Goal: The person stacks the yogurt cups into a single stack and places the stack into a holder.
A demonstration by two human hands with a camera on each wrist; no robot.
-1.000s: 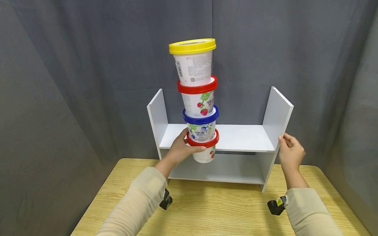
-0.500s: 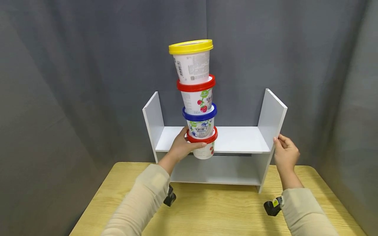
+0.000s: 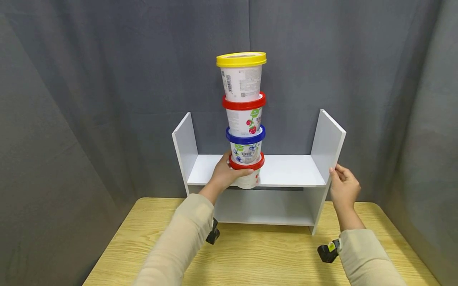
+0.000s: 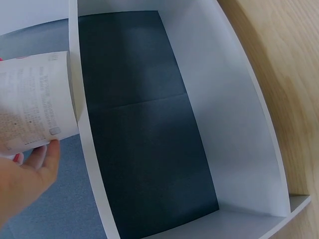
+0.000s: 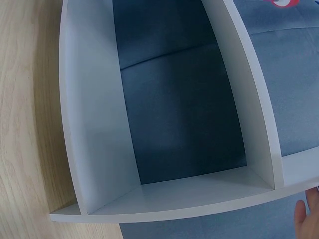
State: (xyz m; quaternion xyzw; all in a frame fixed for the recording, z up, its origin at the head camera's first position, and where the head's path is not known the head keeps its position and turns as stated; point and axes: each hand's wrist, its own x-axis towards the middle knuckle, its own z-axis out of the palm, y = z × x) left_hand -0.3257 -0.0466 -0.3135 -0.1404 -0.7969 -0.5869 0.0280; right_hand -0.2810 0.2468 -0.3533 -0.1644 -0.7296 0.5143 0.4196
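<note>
My left hand (image 3: 223, 173) grips the bottom tub (image 3: 249, 182), a white one with a red lid, thumb across its front. On it stand a blue-lidded tub (image 3: 247, 153), a red-lidded tub with strawberries (image 3: 244, 121) and, topmost, a yellow-lidded tub (image 3: 243, 83). The stack leans slightly left, in front of a white shelf unit (image 3: 290, 171). In the left wrist view, the held tub's base (image 4: 45, 99) appears beside the upper board's edge. My right hand (image 3: 344, 190) pinches the front edge of the shelf's right side panel (image 3: 328, 147); the right wrist view shows only some fingers (image 5: 311, 214).
The shelf unit stands on a wood-grain table (image 3: 264, 258), with a lower board (image 3: 264, 206) beneath the upper one. Grey curtains (image 3: 107, 99) hang behind and on both sides. A small black camera (image 3: 327, 252) sits at the right wrist, another (image 3: 213, 232) at the left.
The left hand has carried the tub stack right and farther toward the shelf, and the stack leans less. The right hand keeps its hold on the side panel. The head view has shifted slightly.
</note>
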